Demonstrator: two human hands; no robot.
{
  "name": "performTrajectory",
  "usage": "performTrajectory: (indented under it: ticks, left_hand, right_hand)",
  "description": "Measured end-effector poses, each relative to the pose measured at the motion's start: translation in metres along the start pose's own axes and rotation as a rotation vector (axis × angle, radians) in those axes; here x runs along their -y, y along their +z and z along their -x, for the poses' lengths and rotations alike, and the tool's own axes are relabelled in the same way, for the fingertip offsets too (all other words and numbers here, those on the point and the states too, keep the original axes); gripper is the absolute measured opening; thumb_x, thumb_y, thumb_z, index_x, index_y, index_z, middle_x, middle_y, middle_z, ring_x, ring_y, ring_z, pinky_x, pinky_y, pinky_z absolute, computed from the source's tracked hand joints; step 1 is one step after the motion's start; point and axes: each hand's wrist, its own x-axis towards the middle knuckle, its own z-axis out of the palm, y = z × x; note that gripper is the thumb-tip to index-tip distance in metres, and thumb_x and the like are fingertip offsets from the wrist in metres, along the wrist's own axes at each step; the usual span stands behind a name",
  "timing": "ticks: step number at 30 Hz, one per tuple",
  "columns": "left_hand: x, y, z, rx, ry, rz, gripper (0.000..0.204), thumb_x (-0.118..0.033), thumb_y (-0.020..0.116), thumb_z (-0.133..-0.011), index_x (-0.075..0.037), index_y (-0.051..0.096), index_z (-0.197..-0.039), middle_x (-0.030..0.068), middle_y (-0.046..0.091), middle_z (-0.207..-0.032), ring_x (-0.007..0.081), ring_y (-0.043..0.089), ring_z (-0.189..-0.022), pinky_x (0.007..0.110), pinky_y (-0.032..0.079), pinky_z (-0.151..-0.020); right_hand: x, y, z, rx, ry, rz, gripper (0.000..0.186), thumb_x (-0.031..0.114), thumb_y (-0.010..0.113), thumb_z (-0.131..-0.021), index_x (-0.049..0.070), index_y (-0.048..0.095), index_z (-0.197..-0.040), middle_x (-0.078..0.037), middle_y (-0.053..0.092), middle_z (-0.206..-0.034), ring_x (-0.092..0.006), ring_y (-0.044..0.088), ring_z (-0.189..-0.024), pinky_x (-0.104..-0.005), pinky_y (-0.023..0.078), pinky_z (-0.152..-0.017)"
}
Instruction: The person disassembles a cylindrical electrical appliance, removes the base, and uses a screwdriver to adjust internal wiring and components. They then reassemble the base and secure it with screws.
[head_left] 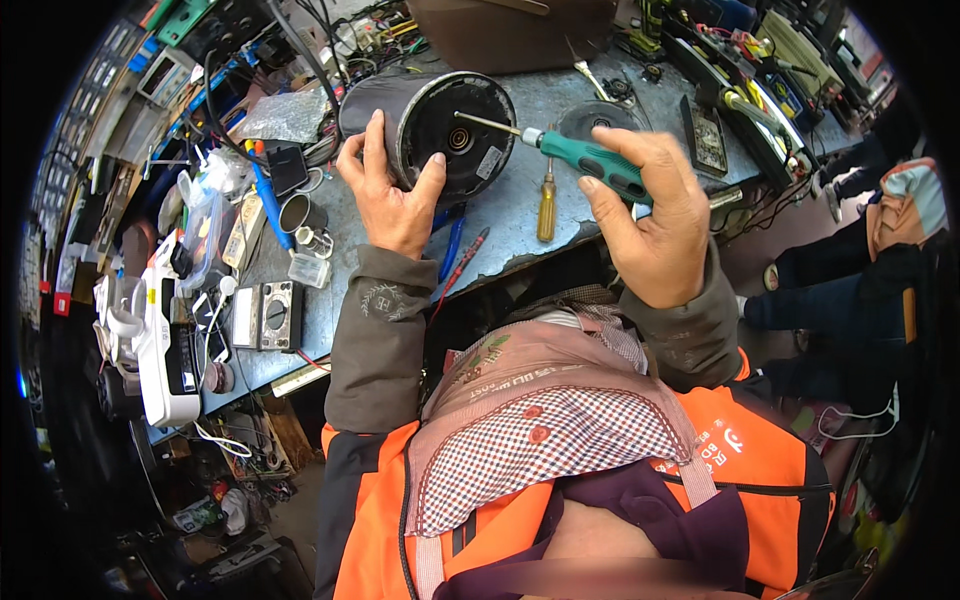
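A black cylindrical housing [425, 130] lies on its side on the bench, its round face turned toward the right. My left hand [395, 195] grips its near rim, thumb on the face and fingers over the side. In my right hand [655, 215] is a screwdriver [595, 162] with a green and black handle, held between thumb and fingers. Its thin shaft points left, and the tip is at the housing's face, near the central hole; whether it touches cannot be made out. Just below lies a second screwdriver [547, 205] with a yellow handle.
A round black disc [600, 120] lies behind the green handle. Blue-handled pliers [452, 245] and a red probe [468, 258] are near the bench edge. Left stand a multimeter [268, 315], a metal cup [300, 215] and clutter. Another person's legs [830, 290] show at right.
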Motion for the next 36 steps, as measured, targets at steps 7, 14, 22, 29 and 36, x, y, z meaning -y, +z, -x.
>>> performTrajectory:
  ticks: [7, 14, 22, 29, 36]
  left_hand:
    - [0.002, 0.014, 0.019, 0.091, 0.193, -0.223, 0.089, -0.023, 0.093, -0.078, -0.007, 0.056, -0.158, 0.0247, 0.044, -0.146, 0.0422, 0.052, -0.132, 0.049, 0.049, -0.113]
    - [0.014, 0.021, 0.030, 0.084, 0.255, -0.279, 0.093, -0.021, 0.094, -0.076, -0.006, 0.055, -0.160, 0.0256, 0.039, -0.148, 0.0448, 0.051, -0.132, 0.051, 0.051, -0.110]
    - [0.017, 0.018, 0.033, 0.092, 0.270, -0.261, 0.091, -0.014, 0.092, -0.081, -0.004, 0.052, -0.162, 0.0181, 0.036, -0.150, 0.0348, 0.049, -0.135, 0.045, 0.048, -0.115]
    - [0.024, 0.019, 0.033, 0.076, 0.279, -0.229, 0.096, -0.020, 0.096, -0.076, -0.004, 0.053, -0.160, 0.0237, 0.038, -0.148, 0.0418, 0.050, -0.131, 0.050, 0.050, -0.110]
    - [0.024, 0.017, 0.034, 0.073, 0.283, -0.223, 0.095, -0.019, 0.096, -0.076, -0.003, 0.054, -0.159, 0.0236, 0.038, -0.147, 0.0413, 0.051, -0.131, 0.048, 0.052, -0.108]
  right_hand:
    - [-0.025, 0.024, 0.049, -0.326, 0.263, -0.336, 0.043, 0.015, 0.078, -0.105, -0.003, 0.064, -0.141, -0.014, 0.069, -0.105, -0.0120, 0.066, -0.094, -0.0289, 0.054, -0.078]
    - [-0.049, 0.017, 0.082, -0.181, 0.764, -0.639, 0.036, 0.017, 0.071, -0.110, 0.001, 0.064, -0.141, -0.004, 0.063, -0.080, -0.0152, 0.066, -0.077, -0.0277, 0.055, -0.080]
    - [-0.058, -0.001, 0.085, 0.016, 1.001, -0.987, 0.051, -0.001, 0.077, -0.098, 0.002, 0.058, -0.145, -0.010, 0.066, -0.115, -0.0139, 0.066, -0.096, -0.0299, 0.055, -0.085]
    - [-0.050, 0.009, 0.076, -0.083, 0.747, -0.575, 0.042, 0.014, 0.071, -0.107, 0.001, 0.058, -0.145, -0.009, 0.067, -0.104, -0.0120, 0.062, -0.079, -0.0243, 0.051, -0.073]
    - [-0.048, 0.021, 0.083, -0.120, 0.081, 0.048, 0.042, 0.007, 0.073, -0.104, 0.001, 0.061, -0.143, -0.012, 0.066, -0.119, -0.0160, 0.066, -0.103, -0.0296, 0.057, -0.090]
